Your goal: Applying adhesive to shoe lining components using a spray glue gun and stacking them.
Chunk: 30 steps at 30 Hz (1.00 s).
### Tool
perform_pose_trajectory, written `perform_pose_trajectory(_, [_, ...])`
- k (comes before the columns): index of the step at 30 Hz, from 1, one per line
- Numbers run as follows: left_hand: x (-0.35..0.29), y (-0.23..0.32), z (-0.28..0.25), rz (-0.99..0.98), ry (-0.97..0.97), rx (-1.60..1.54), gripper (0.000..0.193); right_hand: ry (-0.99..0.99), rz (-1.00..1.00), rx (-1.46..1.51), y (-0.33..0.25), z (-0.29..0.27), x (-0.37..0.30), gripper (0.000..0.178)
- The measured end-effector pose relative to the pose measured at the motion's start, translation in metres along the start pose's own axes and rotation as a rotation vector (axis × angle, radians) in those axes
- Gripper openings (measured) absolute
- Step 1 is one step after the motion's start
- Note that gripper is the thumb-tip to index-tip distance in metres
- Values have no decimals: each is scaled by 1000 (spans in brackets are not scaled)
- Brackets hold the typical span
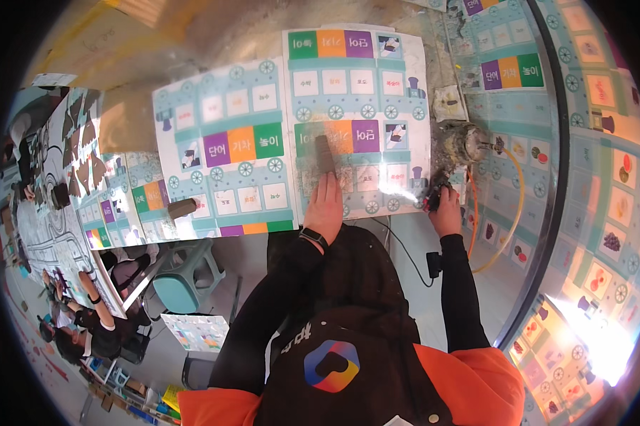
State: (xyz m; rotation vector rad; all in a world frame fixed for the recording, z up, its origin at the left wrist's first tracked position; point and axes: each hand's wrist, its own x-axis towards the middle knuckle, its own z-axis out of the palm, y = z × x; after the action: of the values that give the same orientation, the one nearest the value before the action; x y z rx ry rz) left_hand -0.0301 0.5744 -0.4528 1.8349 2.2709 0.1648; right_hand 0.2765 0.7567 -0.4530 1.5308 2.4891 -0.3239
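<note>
My left hand (325, 207), a dark band on its wrist, reaches over the printed sheet (401, 67) on the work table. Its fingers are together at the near end of a slim brown wooden-looking block (325, 153), which points away from me over a dusty patch. At the table's front edge, my right hand (445, 211) is closed around a small dark object with a bit of red (432, 193); the fingers hide much of it, so its kind is unclear. A bright patch of light lies on the sheet just left of that hand.
A dusty metal fitting (469, 144) with a yellow hose (522, 202) and an orange hose stands to the right. Another brown block (182, 208) lies on the left sheet. A teal stool (178, 291) stands below left. People (96, 334) sit at another table at far left.
</note>
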Motion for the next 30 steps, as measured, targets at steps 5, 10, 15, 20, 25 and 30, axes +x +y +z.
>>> perform_pose_trajectory(5, [-2,2,2,-32,-12,7,48,-96,64,506,-35,-50,3,58])
perform_pose_trajectory(10, [-4,7,-1,-61,-10,26,49,-662,123,1287,-153,-114,28,47])
perform_pose_trajectory(15, [-2,11,10,-48,6,100,50,-723,58,1111,-206,-114,52,40])
perform_pose_trajectory(20, [-5,14,17,-71,29,109,50,-720,79,954,-221,-103,63,32])
perform_pose_trajectory(25, [-3,13,14,-61,8,86,49,-527,54,991,-222,-99,69,43])
perform_pose_trajectory(30, [-4,13,7,-51,-49,148,52,-618,95,868,-235,-127,55,41])
